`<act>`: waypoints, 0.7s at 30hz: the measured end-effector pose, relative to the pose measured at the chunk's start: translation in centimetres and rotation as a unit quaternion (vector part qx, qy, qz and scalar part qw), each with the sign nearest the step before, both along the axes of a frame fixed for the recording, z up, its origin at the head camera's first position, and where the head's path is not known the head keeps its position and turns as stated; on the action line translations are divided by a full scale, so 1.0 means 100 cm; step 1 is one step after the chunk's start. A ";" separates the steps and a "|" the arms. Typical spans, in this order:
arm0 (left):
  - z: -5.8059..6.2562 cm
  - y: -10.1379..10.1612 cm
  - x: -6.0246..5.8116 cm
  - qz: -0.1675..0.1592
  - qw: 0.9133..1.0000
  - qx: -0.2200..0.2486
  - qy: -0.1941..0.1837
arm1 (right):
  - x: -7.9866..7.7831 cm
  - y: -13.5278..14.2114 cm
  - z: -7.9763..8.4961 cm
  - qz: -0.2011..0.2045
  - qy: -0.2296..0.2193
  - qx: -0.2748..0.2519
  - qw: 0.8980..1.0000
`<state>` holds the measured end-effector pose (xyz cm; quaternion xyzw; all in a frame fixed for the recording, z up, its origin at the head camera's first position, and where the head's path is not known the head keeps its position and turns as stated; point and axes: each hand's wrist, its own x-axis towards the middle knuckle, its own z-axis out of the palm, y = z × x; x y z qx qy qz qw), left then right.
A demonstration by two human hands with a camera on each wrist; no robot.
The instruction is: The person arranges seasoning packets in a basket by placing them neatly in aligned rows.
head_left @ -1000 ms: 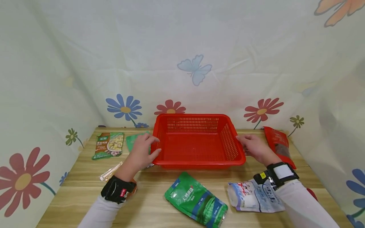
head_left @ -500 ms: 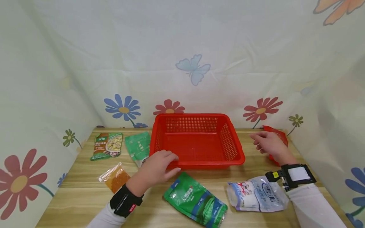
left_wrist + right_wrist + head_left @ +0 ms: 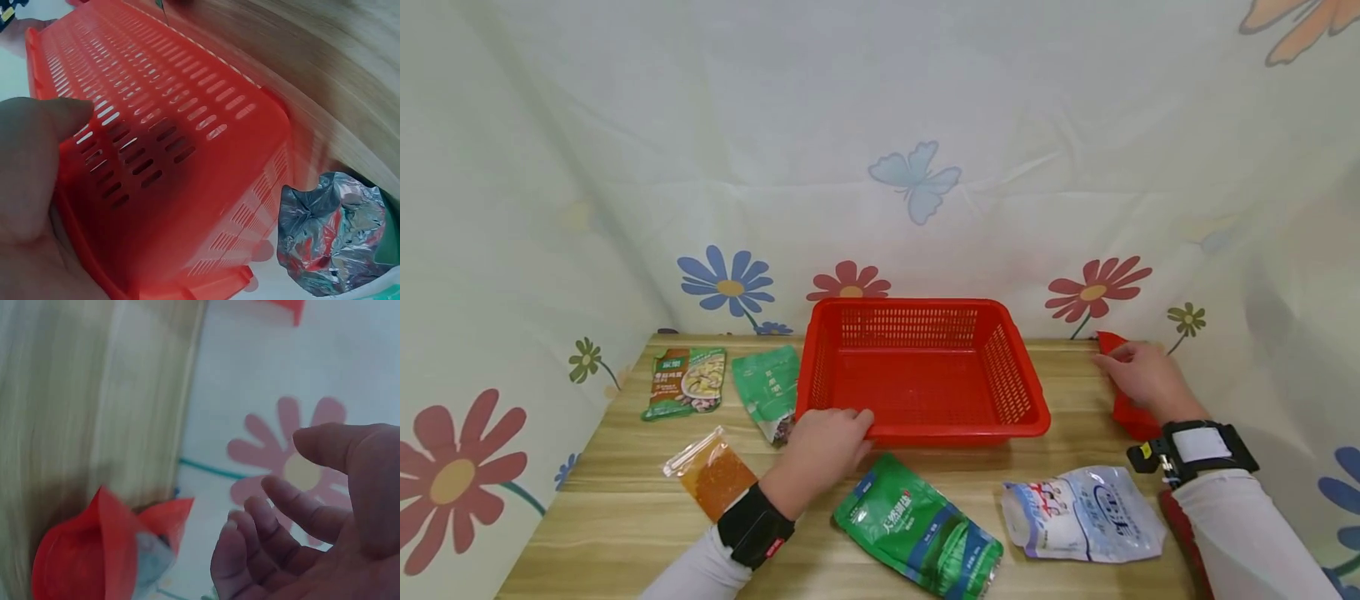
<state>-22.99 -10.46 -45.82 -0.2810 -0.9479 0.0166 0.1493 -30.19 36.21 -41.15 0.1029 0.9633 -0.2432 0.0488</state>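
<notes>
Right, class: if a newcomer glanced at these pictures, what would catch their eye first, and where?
Probably the red basket, toward the back of the wooden table, vivid before the pale flower-printed backdrop. Next, perhaps, the green pouch lying diagonally in front of the basket, with the blue-and-white bag to the pouch's right.

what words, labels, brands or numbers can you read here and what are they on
"天然湖盐", as best it reads: the large green pouch
Too small or blurred to read surely: the white-and-blue bag, brown-and-green packet, smaller green pouch
No readable text: red pouch, red basket
</notes>
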 end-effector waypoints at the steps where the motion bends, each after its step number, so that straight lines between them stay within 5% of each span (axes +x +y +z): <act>1: 0.000 0.000 0.000 0.002 1.000 -0.006 0.005 | -0.001 0.003 -0.001 -0.006 -0.001 0.007 1.000; 8: 0.001 0.001 -0.001 0.004 0.999 -0.030 0.028 | -0.011 0.023 -0.006 -0.056 -0.053 0.018 0.997; 15: 0.000 0.001 0.000 0.003 0.999 -0.033 0.026 | -0.014 0.037 -0.016 -0.135 -0.134 0.040 0.981; 21: 0.001 0.001 0.000 -0.002 0.999 -0.026 0.019 | -0.015 0.045 -0.024 -0.148 -0.153 0.015 0.977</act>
